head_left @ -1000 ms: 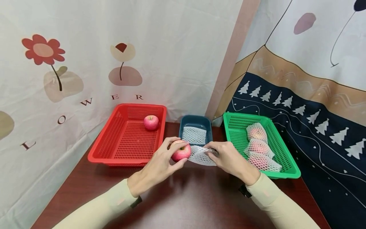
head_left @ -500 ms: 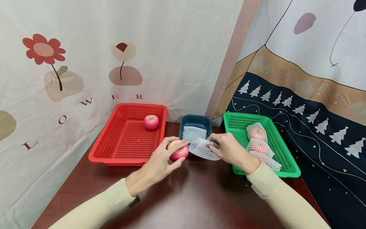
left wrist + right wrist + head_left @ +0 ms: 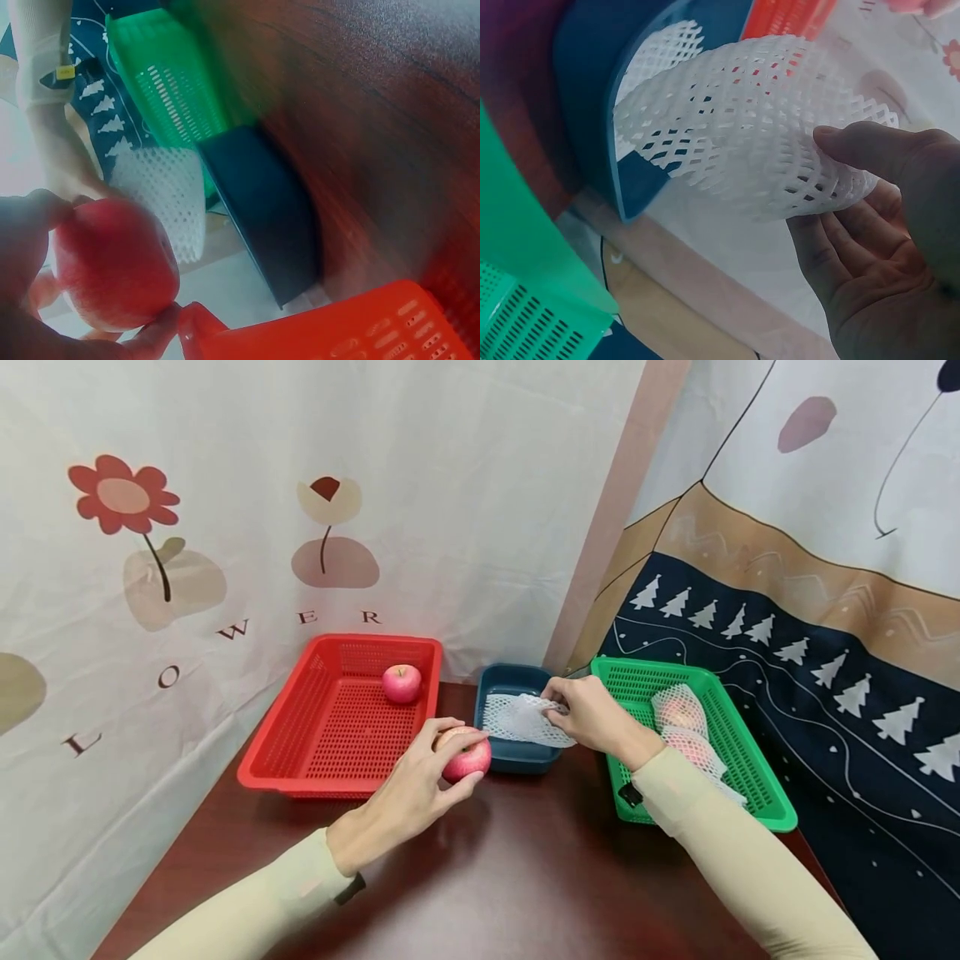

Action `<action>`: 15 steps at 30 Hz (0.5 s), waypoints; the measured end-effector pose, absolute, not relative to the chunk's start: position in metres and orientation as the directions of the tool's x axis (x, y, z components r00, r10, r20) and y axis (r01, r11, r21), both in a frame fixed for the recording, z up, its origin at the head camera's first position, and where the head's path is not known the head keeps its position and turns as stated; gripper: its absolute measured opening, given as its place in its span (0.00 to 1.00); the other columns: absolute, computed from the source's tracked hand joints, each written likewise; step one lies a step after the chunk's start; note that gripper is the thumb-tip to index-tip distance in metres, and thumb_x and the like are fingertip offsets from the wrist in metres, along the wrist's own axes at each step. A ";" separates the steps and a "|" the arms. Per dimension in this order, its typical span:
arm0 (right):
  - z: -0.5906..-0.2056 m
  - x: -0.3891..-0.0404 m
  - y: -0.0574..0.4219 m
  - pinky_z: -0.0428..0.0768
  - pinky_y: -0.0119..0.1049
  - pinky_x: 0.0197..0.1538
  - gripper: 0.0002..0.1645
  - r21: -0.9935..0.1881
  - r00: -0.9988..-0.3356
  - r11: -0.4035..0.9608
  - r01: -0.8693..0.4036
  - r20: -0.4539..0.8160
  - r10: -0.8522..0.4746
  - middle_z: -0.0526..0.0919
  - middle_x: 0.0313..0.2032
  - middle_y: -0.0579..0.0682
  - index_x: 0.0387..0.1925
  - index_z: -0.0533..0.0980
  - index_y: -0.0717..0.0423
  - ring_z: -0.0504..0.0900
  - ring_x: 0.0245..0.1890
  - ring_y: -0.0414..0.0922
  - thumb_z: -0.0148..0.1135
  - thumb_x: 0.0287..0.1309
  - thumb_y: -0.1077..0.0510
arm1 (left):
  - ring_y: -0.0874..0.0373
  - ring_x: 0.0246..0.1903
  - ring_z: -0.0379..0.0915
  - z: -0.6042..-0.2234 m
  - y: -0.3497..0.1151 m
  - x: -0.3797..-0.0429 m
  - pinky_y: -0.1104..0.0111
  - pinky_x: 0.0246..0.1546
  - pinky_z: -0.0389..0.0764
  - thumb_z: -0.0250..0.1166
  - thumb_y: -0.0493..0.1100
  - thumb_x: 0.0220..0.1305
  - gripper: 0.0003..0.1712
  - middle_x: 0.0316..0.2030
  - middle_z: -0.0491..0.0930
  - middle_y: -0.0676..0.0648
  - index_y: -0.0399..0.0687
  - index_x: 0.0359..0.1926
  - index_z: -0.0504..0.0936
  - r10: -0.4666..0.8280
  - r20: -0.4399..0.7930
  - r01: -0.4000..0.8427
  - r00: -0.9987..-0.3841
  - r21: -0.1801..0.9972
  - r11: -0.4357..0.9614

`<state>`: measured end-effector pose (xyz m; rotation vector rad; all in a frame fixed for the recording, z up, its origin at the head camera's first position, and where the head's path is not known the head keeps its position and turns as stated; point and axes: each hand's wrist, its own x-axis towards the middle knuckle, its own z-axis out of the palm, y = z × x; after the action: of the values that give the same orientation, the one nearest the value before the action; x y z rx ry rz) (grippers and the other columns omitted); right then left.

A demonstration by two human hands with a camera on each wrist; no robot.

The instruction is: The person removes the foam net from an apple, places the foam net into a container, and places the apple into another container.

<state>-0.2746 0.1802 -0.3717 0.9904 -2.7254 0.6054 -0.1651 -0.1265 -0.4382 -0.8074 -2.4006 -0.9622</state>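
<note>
A red apple (image 3: 468, 758) is gripped in my left hand (image 3: 408, 793), held above the table in front of the blue tray (image 3: 521, 758). The left wrist view shows the same apple (image 3: 114, 264) bare, with thumb and fingers round it. My right hand (image 3: 596, 710) pinches a white foam fruit net (image 3: 531, 720) by one end, over the blue tray. In the right wrist view that foam net (image 3: 742, 124) hangs flared from the thumb and fingers. Another piece of white foam netting (image 3: 660, 56) lies inside the tray.
On the left stands a red basket (image 3: 262, 760) with one bare apple (image 3: 401, 683) in it. A green basket (image 3: 772, 814) on the right holds several netted apples (image 3: 681, 710), partly hidden by the right arm. A printed curtain (image 3: 465, 510) hangs behind the table (image 3: 510, 877).
My right hand has moved away from the apple, carrying the foam net up and back over the blue tray. The left hand keeps its hold on the apple, shifting slightly left.
</note>
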 end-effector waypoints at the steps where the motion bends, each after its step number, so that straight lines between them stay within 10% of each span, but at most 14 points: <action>1: -0.372 -0.278 0.179 0.93 0.44 0.43 0.05 -0.313 -0.764 0.697 -0.645 0.297 -0.573 0.96 0.38 0.52 0.47 0.91 0.56 0.89 0.33 0.41 0.80 0.74 0.62 | 0.43 0.69 0.80 -0.438 -0.127 -0.165 0.70 0.41 0.95 0.86 0.43 0.70 0.35 0.70 0.80 0.38 0.56 0.75 0.86 0.354 0.573 0.652 -0.739 0.476 0.590; 15: -0.377 -0.324 0.163 0.95 0.50 0.51 0.05 -0.313 -0.810 0.747 -0.587 0.251 -0.530 0.96 0.43 0.58 0.47 0.89 0.59 0.92 0.41 0.52 0.77 0.75 0.62 | 0.44 0.71 0.79 -0.433 -0.132 -0.167 0.70 0.42 0.95 0.85 0.45 0.71 0.34 0.71 0.78 0.39 0.58 0.74 0.86 0.352 0.548 0.631 -0.759 0.489 0.602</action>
<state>-0.3242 0.1627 -0.3767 0.9002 -2.7978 0.5759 -0.1671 -0.1319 -0.4329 -0.7871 -2.4339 -0.9653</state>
